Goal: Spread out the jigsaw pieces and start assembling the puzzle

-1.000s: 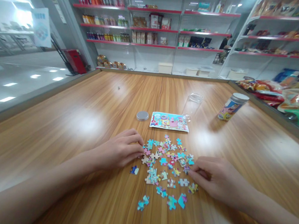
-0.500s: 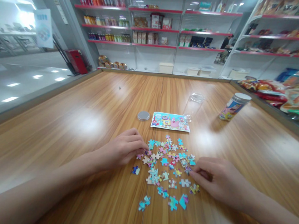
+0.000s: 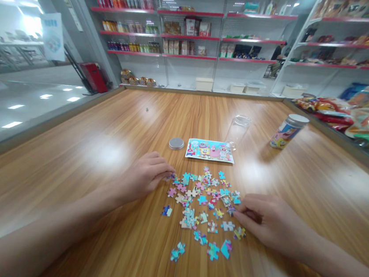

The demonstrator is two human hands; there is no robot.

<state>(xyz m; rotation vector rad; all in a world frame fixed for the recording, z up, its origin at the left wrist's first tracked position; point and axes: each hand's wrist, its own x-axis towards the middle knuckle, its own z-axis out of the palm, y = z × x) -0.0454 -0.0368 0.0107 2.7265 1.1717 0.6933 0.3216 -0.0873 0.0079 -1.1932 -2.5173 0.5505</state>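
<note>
My left hand (image 3: 145, 174) is at the upper left edge of a spread of small jigsaw pieces (image 3: 202, 200). Its thumb and forefinger pinch a purplish puzzle piece (image 3: 171, 176). On the other side, my right hand (image 3: 267, 219) rests on the table with its fingertips closed at another purplish puzzle piece (image 3: 231, 210). The loose pieces are blue, pink, yellow and cream, some overlapping. A dark blue and white piece (image 3: 166, 210) lies apart on the left. Behind the spread lies a cartoon picture sheet (image 3: 210, 151).
A silver lid (image 3: 176, 144) lies left of the sheet. A clear jar (image 3: 239, 129) stands at the sheet's right corner. Farther right is a cartoon-printed canister (image 3: 288, 131). Packaged goods (image 3: 366, 119) are heaped past the table's right edge; stocked shelves (image 3: 189, 37) line the back.
My left hand has moved left and slightly away from me, with the purplish piece at its fingertips, off the pink pieces there. My right hand has barely moved.
</note>
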